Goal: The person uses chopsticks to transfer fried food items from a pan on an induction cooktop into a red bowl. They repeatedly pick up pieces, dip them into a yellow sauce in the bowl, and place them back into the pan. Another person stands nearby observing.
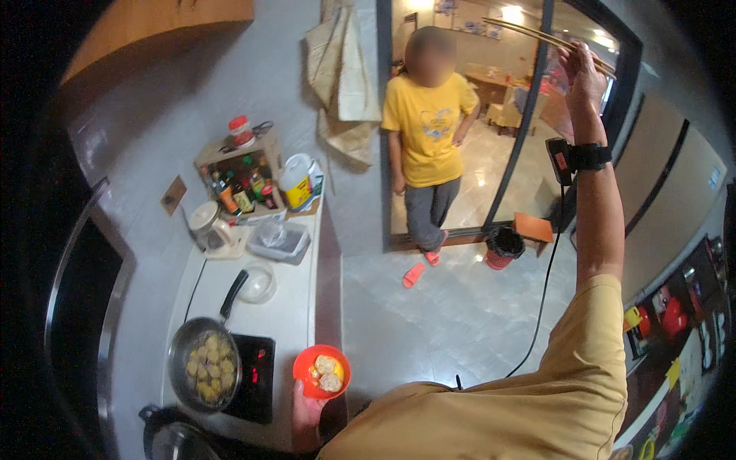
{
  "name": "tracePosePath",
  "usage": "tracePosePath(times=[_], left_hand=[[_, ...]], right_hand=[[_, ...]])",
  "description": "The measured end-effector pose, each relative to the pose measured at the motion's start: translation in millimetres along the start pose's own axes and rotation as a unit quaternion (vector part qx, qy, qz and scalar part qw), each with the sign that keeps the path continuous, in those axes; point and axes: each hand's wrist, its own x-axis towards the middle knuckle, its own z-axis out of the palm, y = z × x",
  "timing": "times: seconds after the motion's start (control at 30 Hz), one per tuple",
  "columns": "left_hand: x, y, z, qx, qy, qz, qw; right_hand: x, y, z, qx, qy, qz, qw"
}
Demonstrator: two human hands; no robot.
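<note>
My left hand [309, 402] holds a red bowl [304, 384] from below, beside the counter's edge. Two pale, roundish food pieces [325, 364] sit in it with a yellow liquid like beaten egg. Raised at the upper right, my right hand [585, 75] grips a pair of long wooden chopsticks [526, 31], which point left, away from the bowl. A frying pan [179, 368] with several browned pieces [210, 368] in bubbling oil rests on a black induction cooker [257, 376] with lit red marks.
A glass bowl [259, 283] lies by the pan handle; a plastic container [279, 241], a blender-like appliance [211, 230] and a box of bottles [241, 178] stand beyond. A glass lid [181, 443] is at bottom left. A person in yellow [428, 132] stands in the doorway near a bin [503, 253].
</note>
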Motion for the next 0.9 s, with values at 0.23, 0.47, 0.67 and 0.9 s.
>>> tracePosePath(times=[0.23, 0.47, 0.67, 0.9], left_hand=[[21, -15, 20, -0.01, 0.002, -0.023, 1.0], [34, -2, 52, 0.003, -0.011, -0.038, 0.999], [47, -2, 73, -0.003, 0.007, -0.049, 0.999], [42, -4, 85, -0.003, 0.0, -0.047, 0.999]], right_hand=[[66, -96, -130, -0.089, 0.161, -0.109, 0.977], [87, -147, -211, -0.209, 0.225, -0.123, 0.944], [98, -140, -247, -0.237, 0.255, -0.108, 0.931], [98, -111, -254, -0.287, 0.295, -0.097, 0.906]])
